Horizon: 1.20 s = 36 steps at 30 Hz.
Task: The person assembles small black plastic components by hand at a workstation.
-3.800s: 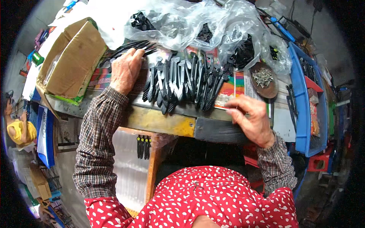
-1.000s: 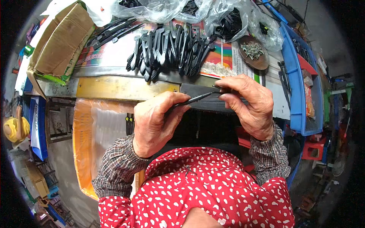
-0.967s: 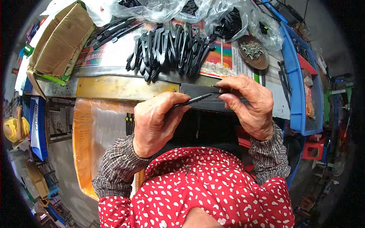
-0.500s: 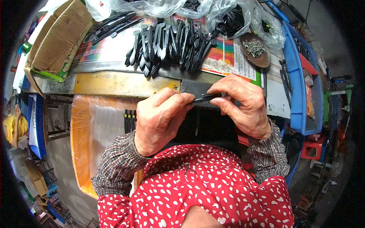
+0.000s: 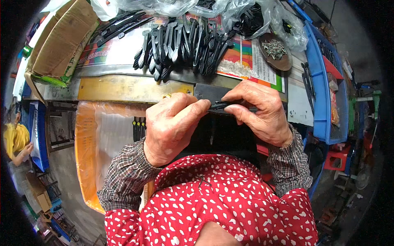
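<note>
Between my two hands, just off the front edge of the bench, is a slim black plastic part [image 5: 219, 105]. My left hand [image 5: 172, 125] pinches its left end between thumb and forefinger. The right end sits between the thumb and forefinger of my right hand [image 5: 260, 110]. My fingers cover much of the part, so its exact kind is hidden. Beyond my hands lies a heap of black plastic handle-like pieces [image 5: 176, 47]. A brown round dish [image 5: 283, 64] of small metal screws [image 5: 273, 49] stands to the right of the heap.
A cardboard box [image 5: 61, 41] stands at the bench's far left. Clear plastic bags [image 5: 262, 20] with black parts lie at the back. A blue crate [image 5: 320, 82] is on the right. Below the bench, an orange lined basket [image 5: 86, 156] sits left. Another person [image 5: 18, 139] is at far left.
Both hands stay close together on the black part, which has tilted slightly between my fingers. At far left, the other person's arm has shifted.
</note>
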Motion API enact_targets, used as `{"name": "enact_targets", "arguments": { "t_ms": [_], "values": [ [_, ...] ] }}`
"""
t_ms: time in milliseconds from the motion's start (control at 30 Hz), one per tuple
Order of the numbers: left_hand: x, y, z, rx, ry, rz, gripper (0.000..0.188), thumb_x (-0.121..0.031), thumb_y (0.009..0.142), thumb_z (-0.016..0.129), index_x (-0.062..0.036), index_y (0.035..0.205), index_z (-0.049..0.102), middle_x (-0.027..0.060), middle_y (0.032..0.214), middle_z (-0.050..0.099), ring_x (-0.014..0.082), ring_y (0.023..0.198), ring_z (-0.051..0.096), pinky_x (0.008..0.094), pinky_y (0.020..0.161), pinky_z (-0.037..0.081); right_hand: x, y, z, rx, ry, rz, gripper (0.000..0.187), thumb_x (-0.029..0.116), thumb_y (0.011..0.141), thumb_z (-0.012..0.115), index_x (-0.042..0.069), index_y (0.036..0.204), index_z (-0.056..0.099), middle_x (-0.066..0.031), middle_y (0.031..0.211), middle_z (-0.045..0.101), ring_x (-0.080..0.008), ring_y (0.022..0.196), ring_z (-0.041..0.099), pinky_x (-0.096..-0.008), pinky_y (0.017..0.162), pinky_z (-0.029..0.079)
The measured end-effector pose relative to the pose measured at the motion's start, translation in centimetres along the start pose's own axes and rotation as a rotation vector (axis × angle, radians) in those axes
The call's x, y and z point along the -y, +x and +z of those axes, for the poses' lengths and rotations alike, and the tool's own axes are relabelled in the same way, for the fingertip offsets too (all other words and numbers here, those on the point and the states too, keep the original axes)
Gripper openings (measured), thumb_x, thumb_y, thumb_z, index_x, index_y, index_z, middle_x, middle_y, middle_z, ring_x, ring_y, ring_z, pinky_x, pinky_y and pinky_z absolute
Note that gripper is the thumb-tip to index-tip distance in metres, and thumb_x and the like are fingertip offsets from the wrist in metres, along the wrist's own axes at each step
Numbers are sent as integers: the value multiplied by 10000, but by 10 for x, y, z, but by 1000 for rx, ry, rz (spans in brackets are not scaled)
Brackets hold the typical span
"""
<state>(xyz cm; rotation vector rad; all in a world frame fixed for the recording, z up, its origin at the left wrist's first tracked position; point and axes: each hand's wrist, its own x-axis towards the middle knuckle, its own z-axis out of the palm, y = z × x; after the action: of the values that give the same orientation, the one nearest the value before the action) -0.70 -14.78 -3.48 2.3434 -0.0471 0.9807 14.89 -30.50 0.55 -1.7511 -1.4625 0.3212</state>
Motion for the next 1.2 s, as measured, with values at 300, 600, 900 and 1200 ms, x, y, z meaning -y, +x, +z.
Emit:
{"name": "enact_targets", "arguments": {
  "t_ms": [300,600,900,1200],
  "values": [
    [5,-1,3,14,-41,-9,236,4,730,713,-48,957,675,84,792,625,256,701,637,345,610,504,-7,0,1,48,32,-57,163,-79,808,679,-40,966,668,-80,836,619,-106,613,594,-229,518,477],
    [8,-5,6,41,-193,-105,234,44,750,717,-46,962,678,97,797,627,268,695,645,336,602,503,-10,-4,5,48,17,-84,194,-6,748,735,-17,922,649,-112,794,605,-253,726,609,-341,631,483],
    [10,-9,11,7,-196,-128,228,42,753,719,-42,960,674,98,774,610,260,660,626,334,577,485,-12,-6,11,-5,-53,-141,181,-50,803,708,-38,977,663,-85,829,607,-110,615,586,-242,511,454],
    [21,6,-19,-27,-35,-103,237,28,726,720,-57,943,679,87,809,615,257,709,610,344,625,476,-8,-2,6,-98,102,51,227,21,861,694,-40,1074,644,-62,889,605,-84,637,583,-202,561,493]
  ]
}}
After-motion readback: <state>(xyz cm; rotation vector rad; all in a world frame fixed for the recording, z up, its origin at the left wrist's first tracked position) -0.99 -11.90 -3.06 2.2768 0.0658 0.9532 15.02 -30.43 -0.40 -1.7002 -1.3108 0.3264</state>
